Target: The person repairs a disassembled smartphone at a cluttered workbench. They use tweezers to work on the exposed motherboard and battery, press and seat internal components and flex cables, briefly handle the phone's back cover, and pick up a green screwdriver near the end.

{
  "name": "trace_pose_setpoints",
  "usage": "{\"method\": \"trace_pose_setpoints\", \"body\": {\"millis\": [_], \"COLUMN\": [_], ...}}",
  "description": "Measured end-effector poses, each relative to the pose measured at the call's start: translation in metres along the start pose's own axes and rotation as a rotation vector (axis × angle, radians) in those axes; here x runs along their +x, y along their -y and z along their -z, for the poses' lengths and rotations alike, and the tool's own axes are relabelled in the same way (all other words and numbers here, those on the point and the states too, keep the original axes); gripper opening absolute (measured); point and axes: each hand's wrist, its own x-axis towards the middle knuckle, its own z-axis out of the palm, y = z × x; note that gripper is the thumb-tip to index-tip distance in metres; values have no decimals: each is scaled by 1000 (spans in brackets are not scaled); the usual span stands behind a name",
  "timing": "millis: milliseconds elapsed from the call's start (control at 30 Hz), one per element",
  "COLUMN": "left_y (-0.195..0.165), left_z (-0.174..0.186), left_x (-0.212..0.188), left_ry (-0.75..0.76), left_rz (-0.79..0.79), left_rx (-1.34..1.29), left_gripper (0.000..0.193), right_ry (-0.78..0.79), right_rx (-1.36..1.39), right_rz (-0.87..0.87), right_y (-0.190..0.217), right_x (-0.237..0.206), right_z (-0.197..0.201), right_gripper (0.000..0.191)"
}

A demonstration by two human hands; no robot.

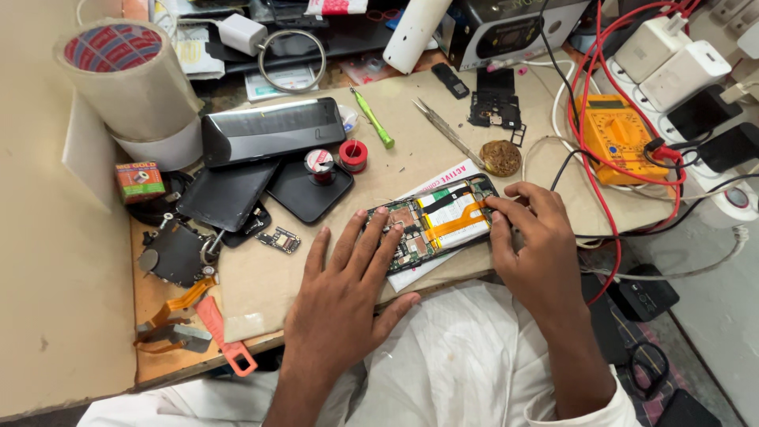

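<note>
An opened phone (pixel 433 222), back cover off with board and orange flex exposed, is laid on a white printed card (pixel 443 183) at the near edge of the cardboard mat (pixel 411 134). It is pinned flat by the left hand (pixel 348 296), fingers spread apart and resting on its left end, likely to stop sliding. Its right end is worked by the right hand (pixel 538 249), fingertips curled together against the edge, nothing clamped. Behind the phone, tweezers (pixel 447 130) and a green screwdriver (pixel 373 119) are kept in reach. Left of the phone, dark phone panels (pixel 269 130) are stacked; right of it, a yellow multimeter (pixel 621 134) with red leads. Cluttered workbench.
</note>
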Motion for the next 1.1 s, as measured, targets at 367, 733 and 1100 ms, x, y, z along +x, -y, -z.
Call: {"method": "trace_pose_setpoints", "body": {"millis": [367, 733, 1100], "left_y": [-40, -61, -61], "left_z": [-1, -40, -49], "left_x": [29, 92, 139], "left_ry": [-85, -2, -63], "left_rz": [-100, -152, 70], "left_rx": [-115, -97, -342], "left_gripper": [77, 79, 19], "right_ry": [-148, -144, -56], "right_rx": [291, 224, 201], "right_rz": [-180, -115, -257], "right_y": [-11, -33, -48], "right_x": [-6, -4, 9], "right_z": [5, -3, -7], "right_gripper": [17, 17, 18]}}
